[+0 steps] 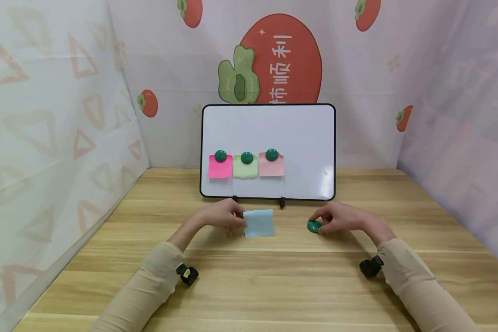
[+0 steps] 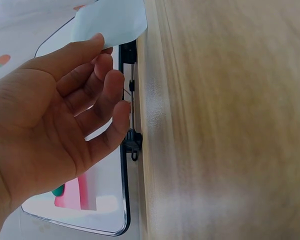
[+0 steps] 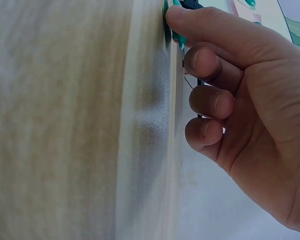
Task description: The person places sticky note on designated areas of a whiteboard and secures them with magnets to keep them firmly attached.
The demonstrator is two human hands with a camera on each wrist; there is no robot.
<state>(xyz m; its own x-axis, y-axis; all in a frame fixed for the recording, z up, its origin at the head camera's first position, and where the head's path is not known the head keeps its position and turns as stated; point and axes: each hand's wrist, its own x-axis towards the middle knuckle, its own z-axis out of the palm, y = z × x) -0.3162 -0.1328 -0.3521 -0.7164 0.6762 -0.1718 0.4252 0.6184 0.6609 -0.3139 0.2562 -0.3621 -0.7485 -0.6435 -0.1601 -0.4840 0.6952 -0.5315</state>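
Observation:
My left hand point(image 1: 223, 214) pinches the left edge of a light blue sticky note point(image 1: 259, 223) between thumb and forefinger; the other fingers curl loosely in the left wrist view. To the right, my right hand point(image 1: 339, 217) has thumb and forefinger on either side of a round green magnet point(image 1: 314, 226) low over the tabletop. In the right wrist view only part of that magnet point(image 3: 179, 39) shows beside the thumb. Behind both hands, a whiteboard point(image 1: 309, 138) carries a bright pink note point(image 1: 220, 169), a pale green note point(image 1: 246, 171) and a light pink note point(image 1: 271, 168), each under a green magnet.
The black-framed whiteboard stands on small black feet point(image 1: 282, 203) toward the back of the wooden table point(image 1: 249, 286). Printed cloth point(image 1: 170, 64) hangs behind and along both sides. A small black camera is strapped at each wrist, over beige sleeves point(image 1: 149, 281).

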